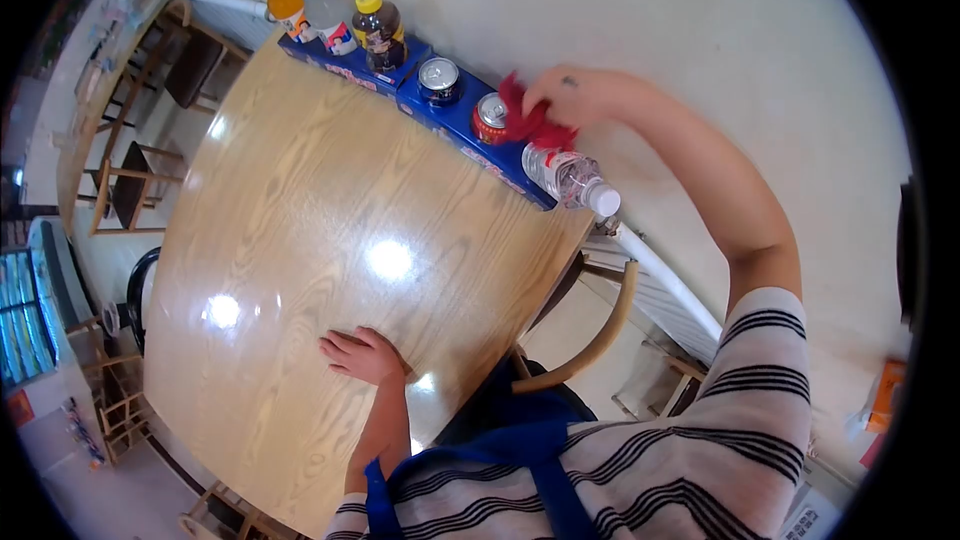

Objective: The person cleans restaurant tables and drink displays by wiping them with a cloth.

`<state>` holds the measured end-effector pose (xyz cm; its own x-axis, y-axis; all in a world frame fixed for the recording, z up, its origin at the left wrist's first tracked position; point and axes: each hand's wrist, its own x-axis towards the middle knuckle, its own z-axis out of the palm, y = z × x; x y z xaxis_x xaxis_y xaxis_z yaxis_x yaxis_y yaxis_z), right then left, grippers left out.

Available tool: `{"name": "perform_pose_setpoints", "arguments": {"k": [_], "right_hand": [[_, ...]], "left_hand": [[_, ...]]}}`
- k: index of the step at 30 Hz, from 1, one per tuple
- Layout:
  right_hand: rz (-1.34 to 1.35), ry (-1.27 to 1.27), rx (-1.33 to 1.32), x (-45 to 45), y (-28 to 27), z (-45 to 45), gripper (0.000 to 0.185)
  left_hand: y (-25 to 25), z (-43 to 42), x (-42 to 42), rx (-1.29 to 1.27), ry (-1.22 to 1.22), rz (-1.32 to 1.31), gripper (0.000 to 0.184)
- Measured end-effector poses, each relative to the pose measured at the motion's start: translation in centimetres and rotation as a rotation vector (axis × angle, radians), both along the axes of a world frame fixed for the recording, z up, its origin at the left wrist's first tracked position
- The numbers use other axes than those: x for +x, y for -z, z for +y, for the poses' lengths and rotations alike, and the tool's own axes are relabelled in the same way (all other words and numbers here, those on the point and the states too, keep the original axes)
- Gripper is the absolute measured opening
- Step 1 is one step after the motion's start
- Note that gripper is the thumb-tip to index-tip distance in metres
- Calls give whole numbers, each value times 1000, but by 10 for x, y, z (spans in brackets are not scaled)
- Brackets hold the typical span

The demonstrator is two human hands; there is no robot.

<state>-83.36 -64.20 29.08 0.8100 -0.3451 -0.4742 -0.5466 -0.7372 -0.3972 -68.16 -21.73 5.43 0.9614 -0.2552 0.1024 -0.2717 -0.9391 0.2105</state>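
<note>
My right hand (570,98) is closed on a red cloth (540,125), partly blurred, at the row of drinks by the wall. The cloth hangs beside a red can (491,118) and over the upper part of the label area of a clear plastic bottle (568,178) with a white cap. My left hand (362,355) lies flat on the wooden table (280,240), fingers spread. On the blue boxes (455,130) also stand a dark can (439,81), a dark bottle with a yellow cap (378,32), a clear glass bottle (325,8) and an orange one (283,0).
A wooden chair (590,340) stands at the table's near right edge, beside a white radiator pipe (665,280). The pale wall (700,30) rises behind the boxes. More chairs (135,185) and a counter stand at the left.
</note>
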Motion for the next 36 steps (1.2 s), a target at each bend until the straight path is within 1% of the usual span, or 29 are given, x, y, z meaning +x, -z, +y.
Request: {"name": "perform_pose_setpoints", "arguments": {"k": [1,2,4,5,7,8,9,11,12,14,15,17,18,20,22,23,24,26,27,30,31,32,34,36], "right_hand": [[9,-42,100,3,21,2,25],[10,-46,97,6,36,5,25],[288,-143,-116,18,57,11,24],[286,-156,-111,23,60,12,24],[379,-226,-198,30,64,13,23],[338,-200,-191,30,73,10,17],[343,-205,-194,24,74,10,17],[95,-61,-237,18,69,10,12],[95,-74,-242,17,71,7,12],[178,-178,-483,12,82,5,10],[177,-186,-486,12,87,3,10],[174,12,-494,12,92,1,11],[182,10,-495,13,96,1,11],[162,-45,-389,29,94,7,16],[409,-238,-355,53,83,22,18],[363,-569,-369,58,101,24,22],[261,-891,-403,63,119,26,26],[49,-998,-227,67,120,53,30],[71,-822,-73,63,118,70,30],[4,-281,399,40,79,133,14],[-27,-347,274,25,115,145,11],[-126,-291,185,13,93,161,12],[5,24,435,-14,77,170,17],[74,193,375,-54,79,166,24]], "left_hand": [[0,-1,0,-24,1,1,57],[1,-2,1,-27,-3,1,57],[0,-2,2,-6,-6,-41,54],[-1,-2,2,1,-18,-41,54],[-5,-2,1,-19,21,-22,54],[-7,-3,0,-23,12,21,56],[-8,-3,-1,-25,6,26,56],[-10,-5,1,-32,-6,22,55],[-9,-6,1,-36,-18,23,55],[-9,-5,1,-11,-5,18,54],[-10,-5,3,-13,-12,19,54],[-13,-6,0,-47,9,12,53],[-13,-5,-2,-47,9,20,53],[-11,-6,1,-38,7,1,53],[-11,-6,1,-42,8,2,53],[-11,-7,1,-44,6,1,53],[-10,-7,1,-49,14,-2,53],[-10,-6,1,-46,-3,14,54],[-9,-6,1,-45,1,11,54],[-8,-4,-1,-16,2,4,55],[-8,-3,-1,-29,3,8,55],[-8,-5,1,-46,4,10,55],[-11,-6,2,-44,0,18,55],[-11,-7,2,-37,-8,30,55]]}}
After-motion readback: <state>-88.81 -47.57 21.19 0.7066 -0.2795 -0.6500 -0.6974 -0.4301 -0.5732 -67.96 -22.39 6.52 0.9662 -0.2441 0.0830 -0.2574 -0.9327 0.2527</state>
